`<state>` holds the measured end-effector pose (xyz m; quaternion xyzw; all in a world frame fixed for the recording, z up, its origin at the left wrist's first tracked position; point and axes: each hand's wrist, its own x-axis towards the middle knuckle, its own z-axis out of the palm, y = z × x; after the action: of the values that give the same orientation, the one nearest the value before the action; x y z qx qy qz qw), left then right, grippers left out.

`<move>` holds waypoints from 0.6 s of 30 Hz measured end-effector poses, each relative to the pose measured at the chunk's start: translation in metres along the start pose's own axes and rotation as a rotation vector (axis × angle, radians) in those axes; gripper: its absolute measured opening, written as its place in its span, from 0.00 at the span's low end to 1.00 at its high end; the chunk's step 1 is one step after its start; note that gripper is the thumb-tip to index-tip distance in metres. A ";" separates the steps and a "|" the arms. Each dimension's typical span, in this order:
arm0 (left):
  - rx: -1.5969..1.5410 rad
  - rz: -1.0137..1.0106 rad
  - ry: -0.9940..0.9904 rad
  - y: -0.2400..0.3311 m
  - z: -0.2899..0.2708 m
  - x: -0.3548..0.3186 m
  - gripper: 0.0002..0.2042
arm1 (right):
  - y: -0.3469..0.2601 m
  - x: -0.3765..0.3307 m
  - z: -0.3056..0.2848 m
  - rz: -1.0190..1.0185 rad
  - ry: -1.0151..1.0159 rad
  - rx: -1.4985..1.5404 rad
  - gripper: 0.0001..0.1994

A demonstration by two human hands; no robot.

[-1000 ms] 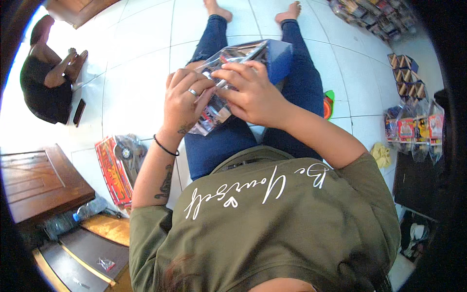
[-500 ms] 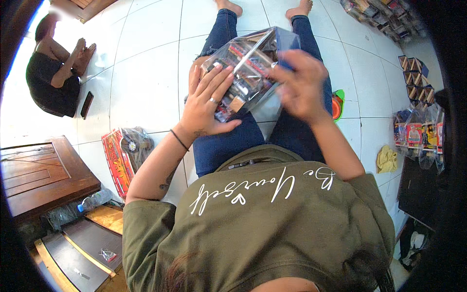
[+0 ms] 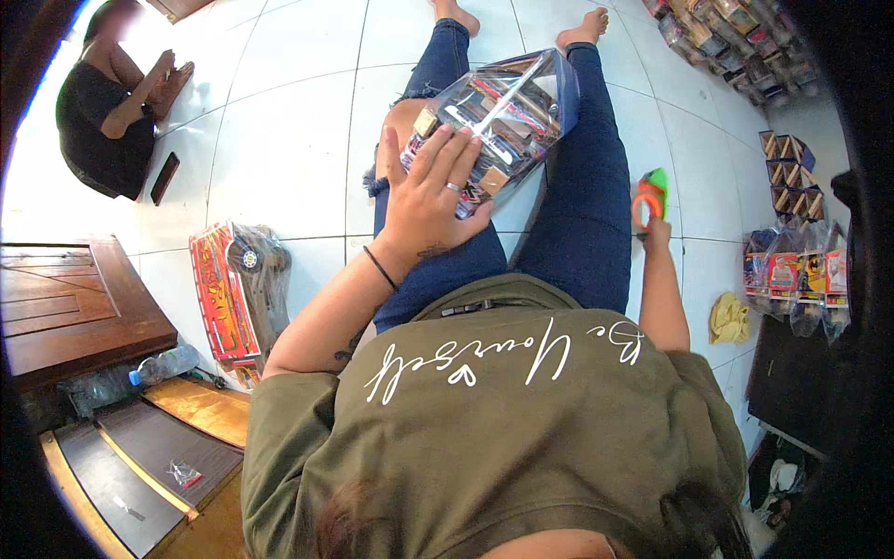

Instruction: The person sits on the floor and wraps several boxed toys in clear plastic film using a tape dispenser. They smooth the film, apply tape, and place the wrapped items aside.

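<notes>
My right hand has moved off the pack's blue end, where it was half a second ago, and is now down at the green-and-orange tool on the right; my left hand stays on the pack. The pack lies over the thighs, nearer the knees than the shirt, tilted, with clear film around it and a shiny strip running across the top. My left hand is spread flat over its near left side, fingers loose, pressing rather than gripping. My right hand touches the tool's orange part, but I cannot tell whether the fingers have closed on it. As far as I can judge, the wrapping is the part that is done: the film covers the pack's upper side and the contents show through. What looks left is whatever fastening the film needs, since I see no end that I can call sealed; the underside is hidden from me. Counting, I have one pack on the legs, one tool, one red box on the floor to the left, one yellow cloth and one bottle. The row of bagged goods at the right seems to hold four; the heap beyond overlaps too much for me to count.
</notes>
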<state>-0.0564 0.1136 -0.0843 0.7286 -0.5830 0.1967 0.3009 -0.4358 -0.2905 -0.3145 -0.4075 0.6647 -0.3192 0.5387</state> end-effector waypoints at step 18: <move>0.037 -0.060 -0.042 0.015 -0.002 -0.011 0.37 | -0.304 -0.424 0.319 -1.529 -0.925 -1.277 0.10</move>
<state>-0.0731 0.1212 -0.0871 0.7552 -0.5632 0.1829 0.2811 -0.0273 -0.0515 0.0722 -0.9961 0.0134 0.0178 0.0857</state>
